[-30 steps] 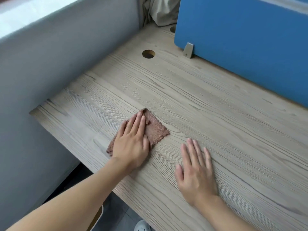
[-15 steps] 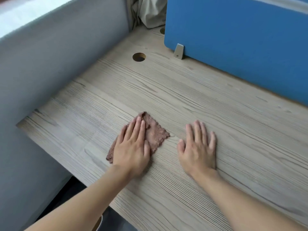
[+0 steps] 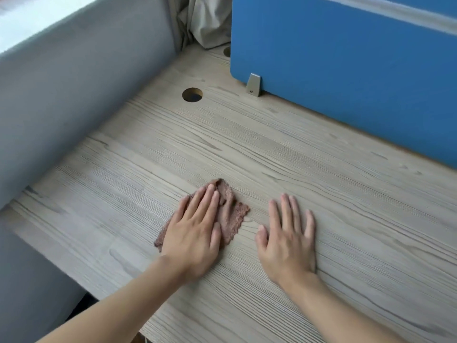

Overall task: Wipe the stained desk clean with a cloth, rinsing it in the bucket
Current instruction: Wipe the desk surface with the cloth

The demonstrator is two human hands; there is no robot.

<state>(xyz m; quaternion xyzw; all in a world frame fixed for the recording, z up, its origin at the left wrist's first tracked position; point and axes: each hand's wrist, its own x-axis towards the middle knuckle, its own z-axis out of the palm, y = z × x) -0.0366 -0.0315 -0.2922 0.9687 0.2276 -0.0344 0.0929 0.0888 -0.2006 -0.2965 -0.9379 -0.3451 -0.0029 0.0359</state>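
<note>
Two bare hands lay flat on the bench point(image 3: 333, 199), nearest the camera. The left hand point(image 3: 195, 233) pressed down on the cloth point(image 3: 235, 216), its fingers point(image 3: 202, 201) straight and close together, curled round nothing. The right hand point(image 3: 288, 240) rested just beside it on bare wood, fingers point(image 3: 286, 211) straight and slightly spread, holding nothing and clear of the cloth.

The cloth sat near the front left part of the bench, mostly under the left palm; a rumpled brown flap with a wavy edge showed past the fingertips and toward the right hand. It looked small, thin and nappy, so it was probably light, limp and grippy rather than slippery; whether it was wet could not be told. Pushed from one edge it would likely bunch up, so a flat palm over its middle suited wiping; for carrying it to the bucket, gathering the free flap or pinching a corner seemed the easy hold, with nothing fragile about it. No bucket was in view, and no stain could be picked out from the wood grain.

Farther back a round cable hole point(image 3: 192, 94) opened in the bench; beyond it a metal bracket point(image 3: 254, 84) footed a blue panel point(image 3: 346, 70). A grey wall point(image 3: 74, 95) ran along the left, and pale fabric point(image 3: 210, 23) hung in the far corner.
</note>
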